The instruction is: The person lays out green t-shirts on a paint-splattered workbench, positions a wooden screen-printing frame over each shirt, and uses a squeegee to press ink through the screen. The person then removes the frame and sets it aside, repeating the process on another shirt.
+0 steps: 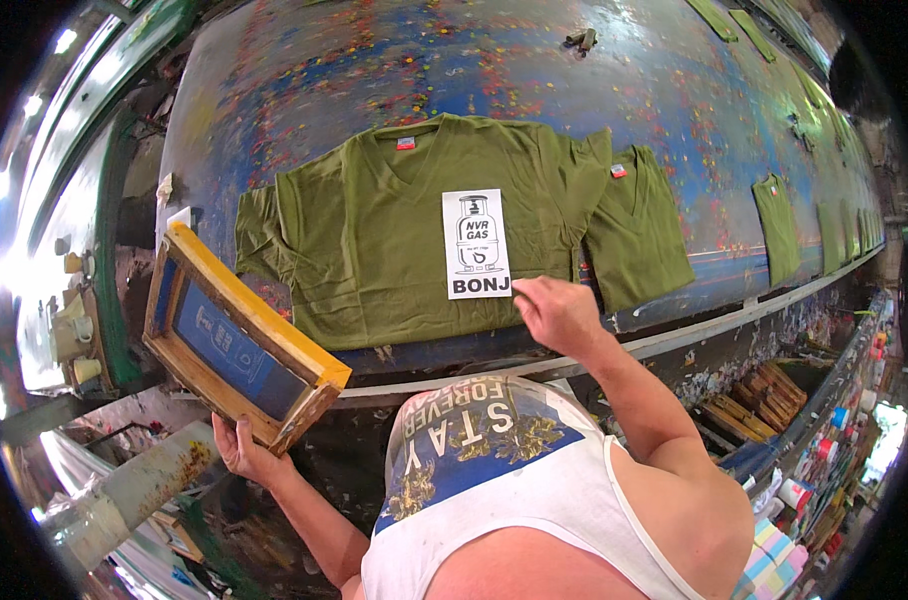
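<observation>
My left hand [246,450] grips the lower edge of a wooden screen-printing frame [264,322], tilted up beside the table's near left edge. Its blue mesh [229,350] carries a gas-cylinder design. An olive green V-neck T-shirt [374,250] lies spread out in front of me. On its chest rests a white sheet of paper [477,235] printed with a black gas cylinder and lettering. At the sheet's lower right corner, my right hand [562,315] is closed, fingers curled in a pinch that hides that corner.
The long table [304,90] is spattered with paint. A second green T-shirt [642,235] lies just right of the first, and a folded one [777,230] farther right. Dark small objects [581,41] sit at the far side. Wooden frames [769,395] and paint containers stand below right.
</observation>
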Action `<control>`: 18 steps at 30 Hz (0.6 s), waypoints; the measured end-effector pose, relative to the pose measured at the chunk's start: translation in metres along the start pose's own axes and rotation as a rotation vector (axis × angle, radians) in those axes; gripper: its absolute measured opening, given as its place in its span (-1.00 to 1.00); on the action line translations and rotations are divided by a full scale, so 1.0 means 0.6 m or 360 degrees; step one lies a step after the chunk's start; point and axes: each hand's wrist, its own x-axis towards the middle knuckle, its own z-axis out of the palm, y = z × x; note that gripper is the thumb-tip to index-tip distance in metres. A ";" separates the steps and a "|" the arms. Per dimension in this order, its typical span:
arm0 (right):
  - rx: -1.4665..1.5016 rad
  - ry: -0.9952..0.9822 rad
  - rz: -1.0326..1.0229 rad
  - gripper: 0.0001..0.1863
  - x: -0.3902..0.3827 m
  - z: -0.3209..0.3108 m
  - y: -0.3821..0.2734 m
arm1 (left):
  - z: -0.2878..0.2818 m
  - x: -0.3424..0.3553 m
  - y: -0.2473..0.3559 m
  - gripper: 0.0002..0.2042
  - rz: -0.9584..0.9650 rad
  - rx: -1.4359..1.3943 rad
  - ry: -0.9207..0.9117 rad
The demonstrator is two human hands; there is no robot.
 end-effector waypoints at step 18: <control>-0.0452 -0.0243 -0.0374 -0.82 0.022 0.027 0.031 | -0.011 -0.042 -0.011 -0.47 -0.0008 -0.0140 -0.0040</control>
